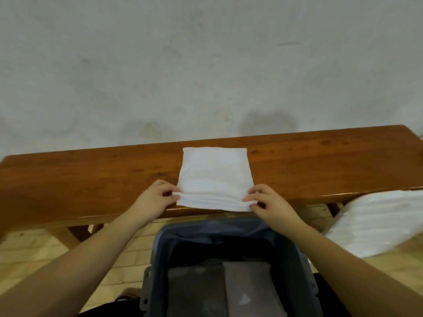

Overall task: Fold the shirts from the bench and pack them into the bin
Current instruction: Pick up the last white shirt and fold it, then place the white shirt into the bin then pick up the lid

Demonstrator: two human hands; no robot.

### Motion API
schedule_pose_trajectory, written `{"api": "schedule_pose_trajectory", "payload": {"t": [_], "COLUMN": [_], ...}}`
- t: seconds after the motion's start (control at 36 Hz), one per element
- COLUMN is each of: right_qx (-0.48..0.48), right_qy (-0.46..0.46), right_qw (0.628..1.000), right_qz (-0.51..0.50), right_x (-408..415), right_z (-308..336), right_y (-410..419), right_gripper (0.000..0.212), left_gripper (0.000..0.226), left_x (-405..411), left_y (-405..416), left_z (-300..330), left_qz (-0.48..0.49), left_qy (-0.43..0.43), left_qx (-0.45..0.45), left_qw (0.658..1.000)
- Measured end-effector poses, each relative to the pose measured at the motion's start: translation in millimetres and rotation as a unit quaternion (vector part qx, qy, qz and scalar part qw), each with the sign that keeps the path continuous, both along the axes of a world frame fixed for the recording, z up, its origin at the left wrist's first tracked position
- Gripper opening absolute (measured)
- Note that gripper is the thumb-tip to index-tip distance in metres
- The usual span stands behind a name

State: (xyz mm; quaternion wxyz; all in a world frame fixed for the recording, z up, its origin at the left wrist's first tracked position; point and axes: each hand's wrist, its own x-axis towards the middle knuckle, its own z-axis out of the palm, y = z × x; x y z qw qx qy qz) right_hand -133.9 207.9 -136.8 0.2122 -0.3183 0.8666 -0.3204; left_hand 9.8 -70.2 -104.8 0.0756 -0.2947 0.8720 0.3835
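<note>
Head view looks down past your forearms at a long brown wooden bench (91,175) set against a pale wall (206,65). A white shirt (215,175), folded into a neat rectangle, lies flat near the middle of the bench, its near edge overhanging the bench's front edge slightly, its far edge close to the back edge. Your left hand (153,197) pinches the shirt's near left corner, thumb and fingertips curled onto the stacked layers. Your right hand (267,202) pinches the near right corner the same way, fingers bent around the folded edge. Both hands sit at the bench's front edge, one on each side of the shirt.

Below the front edge, on the tiled floor (34,255), stands a grey-blue bin (158,255), directly under your arms. Inside it lie folded grey garments (247,289), side by side on the bottom. To the right, beneath the bench's right end, leans a white bundle (377,223); what it is cannot be told.
</note>
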Motion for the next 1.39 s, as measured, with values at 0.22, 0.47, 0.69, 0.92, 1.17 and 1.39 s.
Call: {"api": "schedule_pose_trajectory", "payload": {"t": [0.22, 0.47, 0.69, 0.92, 1.17, 1.39], "right_qx": [-0.133, -0.269, -0.266, -0.25, -0.222, -0.221], "right_qy": [-0.052, -0.381, -0.484, -0.571, -0.552, -0.564], "right_qw": [0.959, 0.734, 0.67, 0.674, 0.757, 0.748], "right_qz": [-0.244, -0.493, -0.496, -0.397, -0.27, -0.271], "right_x": [33, 8, 17, 38, 67, 76], "right_z": [-15, -6, 0, -4, -17, -30], "right_y": [-6, -48, -45, -25, 34, 88], "right_gripper": [0.013, 0.054, 0.034, 0.017, 0.032, 0.02], "left_gripper": [0.025, 0.065, 0.057, 0.029, 0.028, 0.011], "left_x": [-17, -40, -31, 2, 68, 75], "left_y": [13, 39, 41, 49, 82, 128], "left_z": [-3, 7, 18, 13, -13, -46], "left_qz": [0.088, 0.207, 0.274, 0.31, 0.309, 0.301], "left_qy": [-0.027, -0.034, -0.075, -0.006, 0.034, -0.025], "left_qx": [-0.046, 0.11, 0.192, 0.294, 0.461, 0.475], "left_qw": [0.995, 0.972, 0.939, 0.904, 0.831, 0.827]}}
